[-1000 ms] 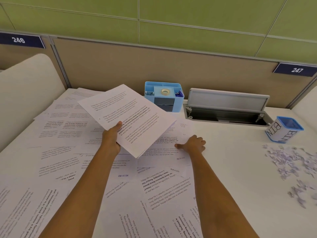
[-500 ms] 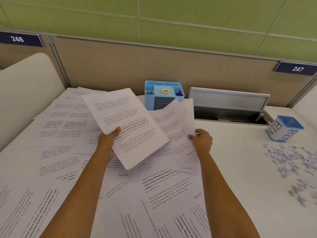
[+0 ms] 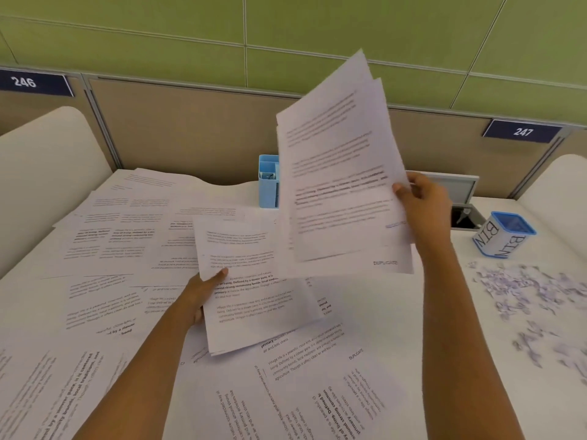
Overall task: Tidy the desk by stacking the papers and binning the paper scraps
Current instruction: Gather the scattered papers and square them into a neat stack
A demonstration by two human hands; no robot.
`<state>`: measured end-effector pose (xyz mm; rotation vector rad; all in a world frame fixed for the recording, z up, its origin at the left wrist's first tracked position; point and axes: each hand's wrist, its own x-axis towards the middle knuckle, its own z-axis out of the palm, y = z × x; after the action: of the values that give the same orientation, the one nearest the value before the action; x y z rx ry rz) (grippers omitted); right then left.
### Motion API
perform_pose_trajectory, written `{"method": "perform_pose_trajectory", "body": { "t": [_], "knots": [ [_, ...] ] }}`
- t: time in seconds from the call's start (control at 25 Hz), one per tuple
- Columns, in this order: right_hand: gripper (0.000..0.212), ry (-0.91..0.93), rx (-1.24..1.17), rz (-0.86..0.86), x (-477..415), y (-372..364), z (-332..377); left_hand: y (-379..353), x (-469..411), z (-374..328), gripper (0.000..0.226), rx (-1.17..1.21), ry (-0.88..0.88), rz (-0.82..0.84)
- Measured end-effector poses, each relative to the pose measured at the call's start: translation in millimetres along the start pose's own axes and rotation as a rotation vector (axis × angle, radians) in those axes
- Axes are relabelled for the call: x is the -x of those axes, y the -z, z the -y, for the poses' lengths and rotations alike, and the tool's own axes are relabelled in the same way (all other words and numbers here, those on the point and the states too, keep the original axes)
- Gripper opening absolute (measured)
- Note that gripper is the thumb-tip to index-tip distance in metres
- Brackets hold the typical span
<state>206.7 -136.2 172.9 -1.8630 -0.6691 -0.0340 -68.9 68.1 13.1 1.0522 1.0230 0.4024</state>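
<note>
Many printed white sheets (image 3: pixel 120 249) lie spread over the left and middle of the white desk (image 3: pixel 444 315). My left hand (image 3: pixel 198 292) grips a small stack of sheets (image 3: pixel 254 300) by its left edge, low over the desk. My right hand (image 3: pixel 424 206) holds up a few sheets (image 3: pixel 336 173) by their right edge, raised and tilted above the stack. A heap of small paper scraps (image 3: pixel 533 296) lies at the right. Behind the scraps stands a small blue-rimmed cup marked BIN (image 3: pixel 503 235).
A blue desk organiser (image 3: pixel 268 182) stands at the back, partly hidden by the raised sheets. An open cable tray (image 3: pixel 462 214) is set into the desk behind my right hand. Beige partition panels close the back, and rounded white dividers flank both sides.
My right hand picked sheets off the desk and lifted them high, up and to the right. My left hand brought its stack lower and toward the middle.
</note>
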Motion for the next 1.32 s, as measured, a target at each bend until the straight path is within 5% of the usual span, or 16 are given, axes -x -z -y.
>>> {"method": "perform_pose_trajectory", "body": {
  "t": [0.12,0.36,0.44,0.6,0.72,0.8,0.92,1.12,1.32],
  "knots": [
    [0.023,-0.173,-0.155,0.153,10,-46,-25,-6,0,2,0.054,-0.018,-0.038,-0.089],
    [0.022,-0.486,-0.198,0.457,63,-132,-67,-3,0,0,0.067,0.176,0.031,0.046],
    [0.026,-0.476,-0.145,0.506,74,-145,-76,-1,-1,-2,0.071,0.193,0.040,0.039],
    [0.037,-0.303,0.131,0.666,86,-163,-82,4,-9,4,0.043,0.019,-0.073,-0.025],
    [0.048,-0.202,0.163,0.623,85,-166,-77,6,-12,5,0.046,0.017,-0.154,-0.004],
    [0.065,-0.341,-0.020,0.563,82,-153,-74,4,-3,-9,0.042,0.063,-0.207,0.071],
    [0.042,-0.489,-0.422,0.625,82,-130,-59,-3,14,-40,0.038,0.060,-0.294,0.190],
    [0.019,-0.250,-0.536,0.391,71,-106,-19,-25,33,-82,0.043,0.045,-0.550,0.110],
    [0.043,-0.260,-0.513,0.499,85,-99,-30,-25,35,-66,0.064,-0.027,-0.489,0.156]
  ]
}}
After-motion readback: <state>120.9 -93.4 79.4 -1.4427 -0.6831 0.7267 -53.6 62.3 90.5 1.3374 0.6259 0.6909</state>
